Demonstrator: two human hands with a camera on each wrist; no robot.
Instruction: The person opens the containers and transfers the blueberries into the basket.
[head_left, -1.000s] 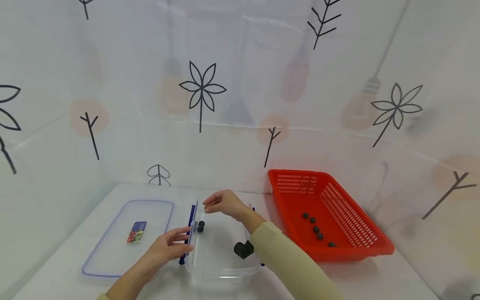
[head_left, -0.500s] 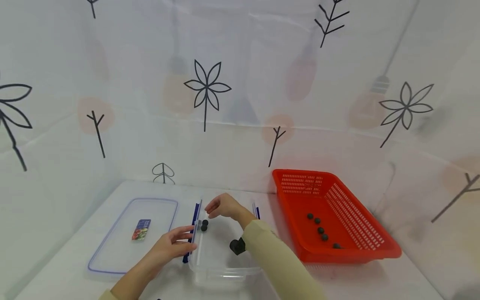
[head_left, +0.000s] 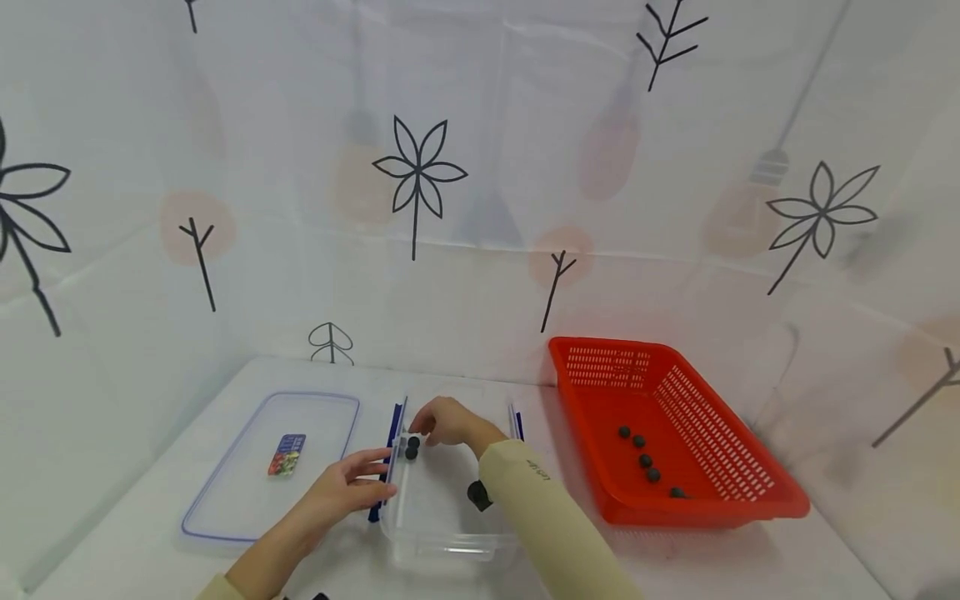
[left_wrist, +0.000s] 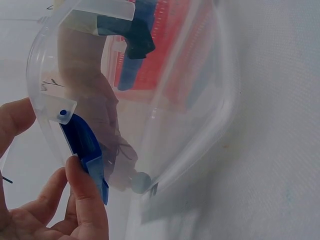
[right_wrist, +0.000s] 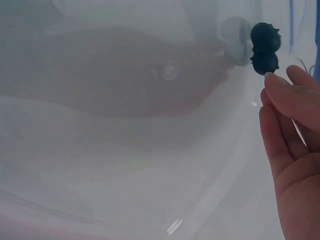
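Two dark round berries (head_left: 412,448) that look like blueberries, with small crowned ends (right_wrist: 265,47), lie together inside the clear plastic box (head_left: 450,542) by its left wall. My right hand (head_left: 446,422) reaches down into the box. Its thumb and fingers are bent, the thumb tip right at the lower berry; I cannot tell whether anything is pinched behind it. Outside the left wall, my left hand (head_left: 348,487) touches the box with thumb at the rim and fingertips against the blue latch (left_wrist: 82,142). Through the wall, a berry (left_wrist: 141,182) shows beside the right fingertips.
A red perforated basket (head_left: 720,512) with several more dark berries (head_left: 646,460) stands to the right. Flat on the white table (head_left: 112,508) at left lies a clear lid (head_left: 225,500) with a colourful label. Behind hangs a patterned white cloth (head_left: 480,167).
My right hand has come down from above the box to the two berries, its fingers bending more. My left hand stays at the box's side. The head view has shifted slightly.
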